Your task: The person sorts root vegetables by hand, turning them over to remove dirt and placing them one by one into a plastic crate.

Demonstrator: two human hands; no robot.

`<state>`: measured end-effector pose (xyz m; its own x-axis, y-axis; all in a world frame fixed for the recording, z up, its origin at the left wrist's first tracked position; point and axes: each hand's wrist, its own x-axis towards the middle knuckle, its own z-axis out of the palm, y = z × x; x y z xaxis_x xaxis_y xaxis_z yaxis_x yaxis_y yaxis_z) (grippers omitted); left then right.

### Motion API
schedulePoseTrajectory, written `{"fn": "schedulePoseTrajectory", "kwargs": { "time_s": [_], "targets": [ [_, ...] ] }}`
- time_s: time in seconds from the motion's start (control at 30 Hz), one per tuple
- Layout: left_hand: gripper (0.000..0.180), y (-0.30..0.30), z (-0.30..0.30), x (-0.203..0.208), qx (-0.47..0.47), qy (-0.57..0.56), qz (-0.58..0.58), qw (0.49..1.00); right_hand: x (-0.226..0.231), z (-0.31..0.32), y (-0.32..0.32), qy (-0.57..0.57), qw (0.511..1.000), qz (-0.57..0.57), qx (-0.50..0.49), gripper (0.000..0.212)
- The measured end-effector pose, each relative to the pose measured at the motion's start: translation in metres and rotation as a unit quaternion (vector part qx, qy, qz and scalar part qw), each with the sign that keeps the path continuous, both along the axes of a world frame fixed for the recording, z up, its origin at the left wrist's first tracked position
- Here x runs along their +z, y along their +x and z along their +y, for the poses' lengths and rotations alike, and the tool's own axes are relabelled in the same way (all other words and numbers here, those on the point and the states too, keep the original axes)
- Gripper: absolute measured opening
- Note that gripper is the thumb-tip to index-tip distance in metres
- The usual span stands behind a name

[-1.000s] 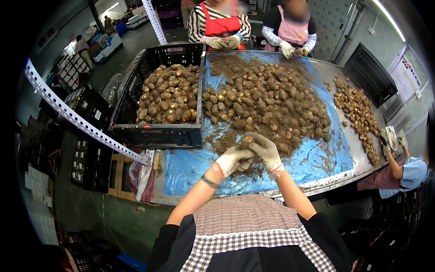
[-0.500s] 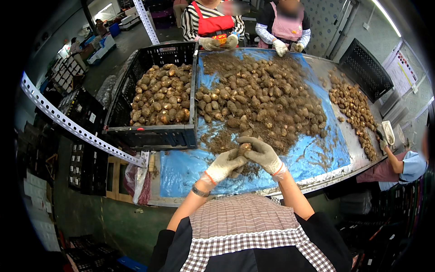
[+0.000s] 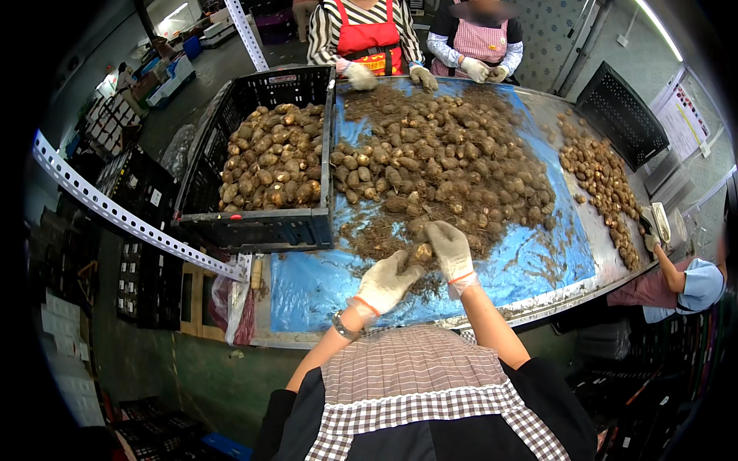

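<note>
Both my hands wear pale work gloves and meet over the near edge of a heap of small brown taro corms [image 3: 453,165]. One taro [image 3: 422,253] sits between them, a light patch showing on its skin. My left hand [image 3: 388,283] has its fingers closed under and beside it. Curled over its far right side is my right hand [image 3: 449,250]; some of its fingertips are hidden. Beneath them a blue plastic sheet [image 3: 307,296] covers the table, scattered with root hair and dirt.
At the left stands a black crate [image 3: 254,230] filled with taro corms. More corms [image 3: 603,180] lie on the metal table at right, by an upright black crate [image 3: 623,115]. Two people work across the table, another at far right. A perforated white post [image 3: 131,219] rises at left.
My hands have shifted slightly apart around the taro, the right fingers bending farther over. Across the table, the striped-sleeved person's hands have moved apart and no longer hold an orange-and-yellow object.
</note>
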<state>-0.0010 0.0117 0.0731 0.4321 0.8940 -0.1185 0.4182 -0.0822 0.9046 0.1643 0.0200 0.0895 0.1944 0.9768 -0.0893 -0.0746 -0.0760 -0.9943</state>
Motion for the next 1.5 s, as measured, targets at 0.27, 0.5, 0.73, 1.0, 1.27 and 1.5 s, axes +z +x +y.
{"fn": "schedulePoseTrajectory", "kwargs": {
  "time_s": [0.27,0.5,0.73,1.0,1.27,1.5],
  "targets": [
    [0.030,-0.011,0.003,0.023,-0.010,-0.220,-0.181,0.959,0.018,-0.021,0.013,0.133,0.980,-0.109,0.101,0.027],
    [0.025,-0.012,0.005,0.008,-0.008,-0.327,-0.293,0.898,0.025,-0.010,0.008,0.310,0.877,-0.359,0.075,0.013],
    [0.022,-0.012,0.004,0.017,0.037,-0.315,-0.345,0.883,0.005,-0.004,0.043,0.103,0.985,-0.131,-0.034,0.013],
    [0.028,-0.011,0.000,0.008,-0.044,-0.287,-0.323,0.900,0.016,-0.017,0.006,0.068,0.993,-0.081,0.051,0.019],
    [0.032,-0.015,0.004,0.015,-0.085,-0.265,-0.394,0.876,-0.048,-0.003,0.018,-0.063,0.996,0.057,-0.023,0.032],
    [0.034,-0.011,0.004,0.000,-0.040,-0.269,-0.325,0.906,-0.007,-0.018,0.017,0.042,0.979,-0.022,0.199,0.045]
  ]
}}
